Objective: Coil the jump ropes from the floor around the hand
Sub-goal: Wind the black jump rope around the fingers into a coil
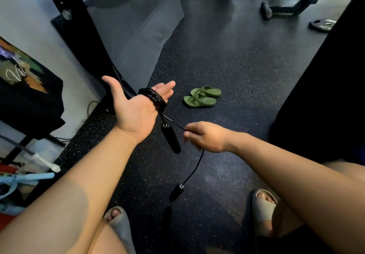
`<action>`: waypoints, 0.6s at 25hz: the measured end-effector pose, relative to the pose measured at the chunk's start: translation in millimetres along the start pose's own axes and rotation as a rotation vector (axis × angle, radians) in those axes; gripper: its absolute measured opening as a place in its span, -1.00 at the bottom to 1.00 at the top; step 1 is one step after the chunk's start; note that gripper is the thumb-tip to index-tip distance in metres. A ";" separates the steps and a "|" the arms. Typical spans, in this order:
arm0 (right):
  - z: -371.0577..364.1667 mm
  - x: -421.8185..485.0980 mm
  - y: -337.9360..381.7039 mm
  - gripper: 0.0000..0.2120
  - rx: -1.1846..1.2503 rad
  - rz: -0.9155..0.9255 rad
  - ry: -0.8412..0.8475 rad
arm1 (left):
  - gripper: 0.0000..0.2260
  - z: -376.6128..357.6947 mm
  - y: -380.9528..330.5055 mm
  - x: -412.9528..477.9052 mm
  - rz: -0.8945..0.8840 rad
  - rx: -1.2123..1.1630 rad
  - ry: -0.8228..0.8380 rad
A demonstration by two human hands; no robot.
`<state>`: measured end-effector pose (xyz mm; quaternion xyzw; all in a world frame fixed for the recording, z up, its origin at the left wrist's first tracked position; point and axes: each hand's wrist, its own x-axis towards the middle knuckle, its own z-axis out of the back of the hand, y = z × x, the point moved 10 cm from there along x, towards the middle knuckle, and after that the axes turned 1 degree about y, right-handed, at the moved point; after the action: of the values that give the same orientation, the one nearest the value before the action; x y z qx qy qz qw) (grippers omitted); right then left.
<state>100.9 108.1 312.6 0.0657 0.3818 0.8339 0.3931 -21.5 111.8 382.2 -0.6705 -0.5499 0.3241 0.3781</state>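
A black jump rope [154, 97] is wound in several loops around the fingers of my left hand [134, 109], which is held palm up with thumb and fingers spread. One black handle [170, 138] hangs just below that hand. My right hand [205, 136] pinches the rope's free length to the right of the coil. From that hand the cord drops to the second handle [176, 192], which dangles above the floor between my feet.
A pair of green flip-flops [202, 96] lies on the dark speckled rubber floor [227, 62] ahead. A black rack post and grey mat stand at the left, gym equipment and a weight plate [322, 25] at the far right. My sandalled feet are at the bottom.
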 end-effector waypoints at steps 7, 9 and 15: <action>23.1 -5.2 43.7 -0.72 -0.115 0.116 -0.110 | 0.18 16.4 53.3 0.0 0.365 0.757 0.085; 24.3 -8.5 47.5 -0.71 -0.083 0.127 -0.063 | 0.22 6.1 71.4 -14.6 0.525 0.833 0.253; 24.9 -18.7 51.0 -0.64 0.067 0.172 0.055 | 0.30 -28.3 93.7 -57.2 0.847 0.677 0.638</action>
<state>93.0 89.1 368.7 0.0882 0.4131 0.8528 0.3070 38.1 41.1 316.7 -0.7369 0.0366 0.3860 0.5537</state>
